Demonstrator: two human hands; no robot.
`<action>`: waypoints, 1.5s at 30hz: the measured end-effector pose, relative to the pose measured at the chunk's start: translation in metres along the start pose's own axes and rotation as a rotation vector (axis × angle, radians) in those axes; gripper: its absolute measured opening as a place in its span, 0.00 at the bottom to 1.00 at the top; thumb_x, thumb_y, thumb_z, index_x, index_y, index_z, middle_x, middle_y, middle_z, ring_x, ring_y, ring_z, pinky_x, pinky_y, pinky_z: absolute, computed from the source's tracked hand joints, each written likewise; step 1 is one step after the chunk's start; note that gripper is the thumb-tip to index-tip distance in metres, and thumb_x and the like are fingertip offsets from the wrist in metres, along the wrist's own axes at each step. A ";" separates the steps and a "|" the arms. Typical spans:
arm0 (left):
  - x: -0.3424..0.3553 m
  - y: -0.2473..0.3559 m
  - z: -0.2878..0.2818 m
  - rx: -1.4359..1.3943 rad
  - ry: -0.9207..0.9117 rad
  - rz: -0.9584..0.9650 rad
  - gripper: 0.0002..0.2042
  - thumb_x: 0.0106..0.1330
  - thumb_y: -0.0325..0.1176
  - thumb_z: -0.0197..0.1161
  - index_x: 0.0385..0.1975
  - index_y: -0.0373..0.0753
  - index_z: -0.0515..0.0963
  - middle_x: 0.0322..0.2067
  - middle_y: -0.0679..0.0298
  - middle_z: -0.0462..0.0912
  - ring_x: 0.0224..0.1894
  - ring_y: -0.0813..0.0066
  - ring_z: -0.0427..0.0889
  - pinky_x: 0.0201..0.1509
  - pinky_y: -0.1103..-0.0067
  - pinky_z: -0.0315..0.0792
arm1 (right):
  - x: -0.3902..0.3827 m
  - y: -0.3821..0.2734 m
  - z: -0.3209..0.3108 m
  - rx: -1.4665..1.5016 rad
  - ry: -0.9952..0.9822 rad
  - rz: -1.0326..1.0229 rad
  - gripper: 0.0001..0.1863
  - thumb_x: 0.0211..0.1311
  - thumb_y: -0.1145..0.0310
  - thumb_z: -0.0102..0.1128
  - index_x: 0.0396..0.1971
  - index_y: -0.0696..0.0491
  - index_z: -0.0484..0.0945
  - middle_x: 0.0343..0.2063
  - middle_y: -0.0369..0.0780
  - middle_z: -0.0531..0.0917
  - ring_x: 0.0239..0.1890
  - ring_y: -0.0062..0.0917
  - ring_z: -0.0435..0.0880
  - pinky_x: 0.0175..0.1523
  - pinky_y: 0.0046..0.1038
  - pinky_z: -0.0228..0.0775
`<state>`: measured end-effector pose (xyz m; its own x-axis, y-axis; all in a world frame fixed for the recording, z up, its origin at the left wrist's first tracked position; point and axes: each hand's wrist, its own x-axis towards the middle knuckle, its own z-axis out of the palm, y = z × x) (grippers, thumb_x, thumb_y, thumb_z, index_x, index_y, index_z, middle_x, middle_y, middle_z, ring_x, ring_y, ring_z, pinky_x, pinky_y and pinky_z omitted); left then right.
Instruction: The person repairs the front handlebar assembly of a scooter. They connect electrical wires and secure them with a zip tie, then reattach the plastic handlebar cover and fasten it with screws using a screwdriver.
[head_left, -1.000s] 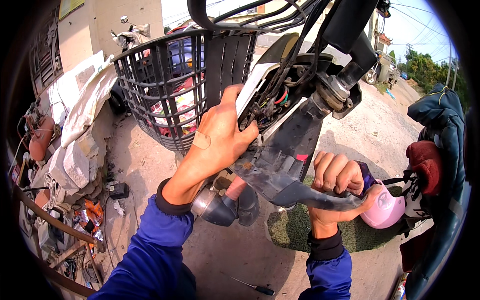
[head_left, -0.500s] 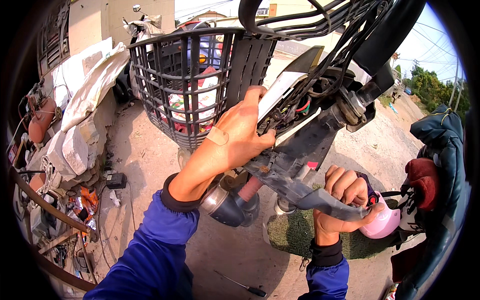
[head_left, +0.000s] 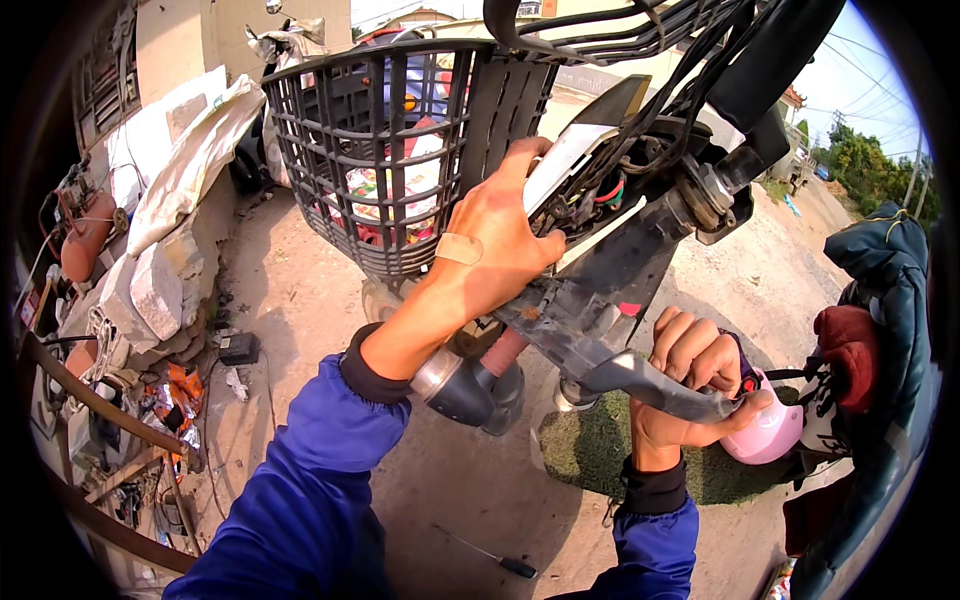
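Note:
My left hand point(head_left: 492, 235) is closed on the edge of a white and dark front panel point(head_left: 570, 160) of a two-wheeler. Its fingers lie over the outer side, with the thumb toward the exposed wiring point(head_left: 605, 190). The fingertips are partly hidden. My right hand point(head_left: 690, 375) is wrapped around the narrow end of a black plastic trim piece point(head_left: 622, 373), thumb along its underside. This dusty piece runs from below the steering column point(head_left: 640, 245) toward the right hand. A thick bundle of black cables point(head_left: 610, 55) hangs above the wiring.
A black basket point(head_left: 365, 160) holding colourful packaging sits left of the panel. A screwdriver point(head_left: 515, 567) lies on the ground near my feet. At right are a pink helmet point(head_left: 765, 430) and a dark padded cover point(head_left: 890, 330). Stone blocks point(head_left: 155, 293) and clutter line the left side.
The whole view has shifted slightly. My left hand sits a little farther up and right in the picture. Both hands keep the same holds, and the trim piece is nearly unmoved.

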<state>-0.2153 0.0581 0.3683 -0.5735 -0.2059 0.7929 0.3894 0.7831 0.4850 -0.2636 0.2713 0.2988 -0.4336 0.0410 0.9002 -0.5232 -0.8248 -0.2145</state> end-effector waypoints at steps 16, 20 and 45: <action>-0.001 -0.007 0.000 0.107 0.057 0.070 0.28 0.62 0.28 0.71 0.63 0.36 0.71 0.34 0.39 0.87 0.39 0.30 0.87 0.44 0.49 0.78 | -0.004 -0.001 -0.009 -0.126 0.014 -0.001 0.40 0.84 0.25 0.33 0.28 0.49 0.64 0.23 0.38 0.72 0.23 0.26 0.68 0.30 0.27 0.62; -0.001 -0.004 -0.003 0.116 0.029 0.042 0.28 0.63 0.28 0.71 0.64 0.36 0.70 0.35 0.38 0.87 0.39 0.29 0.87 0.44 0.49 0.78 | -0.007 -0.002 -0.013 -0.162 0.028 0.006 0.42 0.78 0.20 0.41 0.31 0.51 0.66 0.26 0.40 0.73 0.24 0.26 0.69 0.28 0.26 0.63; -0.011 -0.009 -0.026 0.006 -0.306 0.066 0.38 0.62 0.23 0.68 0.74 0.24 0.62 0.64 0.36 0.72 0.68 0.38 0.77 0.73 0.62 0.71 | -0.012 -0.006 -0.026 -0.317 -0.010 0.033 0.34 0.71 0.32 0.68 0.38 0.50 0.67 0.29 0.37 0.68 0.29 0.26 0.66 0.38 0.31 0.63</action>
<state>-0.1933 0.0383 0.3647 -0.7376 0.0307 0.6745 0.4294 0.7923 0.4334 -0.2744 0.2906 0.2790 -0.4478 0.0104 0.8941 -0.7123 -0.6086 -0.3497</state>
